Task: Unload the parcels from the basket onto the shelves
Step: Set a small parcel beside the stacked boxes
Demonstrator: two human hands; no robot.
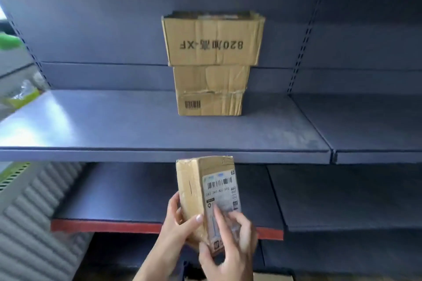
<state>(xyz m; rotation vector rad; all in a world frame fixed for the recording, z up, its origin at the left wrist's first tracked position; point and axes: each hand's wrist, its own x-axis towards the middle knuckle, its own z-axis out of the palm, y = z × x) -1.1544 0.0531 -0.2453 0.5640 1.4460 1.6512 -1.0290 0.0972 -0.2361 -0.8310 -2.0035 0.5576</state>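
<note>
I hold a small cardboard parcel (201, 189) upright in front of the shelf edges, its white shipping label with a barcode facing me. My left hand (180, 223) grips its lower left side, thumb across the front. My right hand (230, 248) holds its lower right corner, fingers lying over the label. Two bigger cardboard boxes stand stacked on the upper shelf (137, 125): the top box (213, 39) with upside-down black print, the lower box (210, 91) with a barcode. The basket is not clearly in view.
A lower shelf (125, 194) with a red front strip lies behind the parcel. More grey shelf boards (365, 121) continue to the right. A ribbed grey panel (29, 223) stands at the lower left. A cardboard edge (271, 277) shows at the bottom.
</note>
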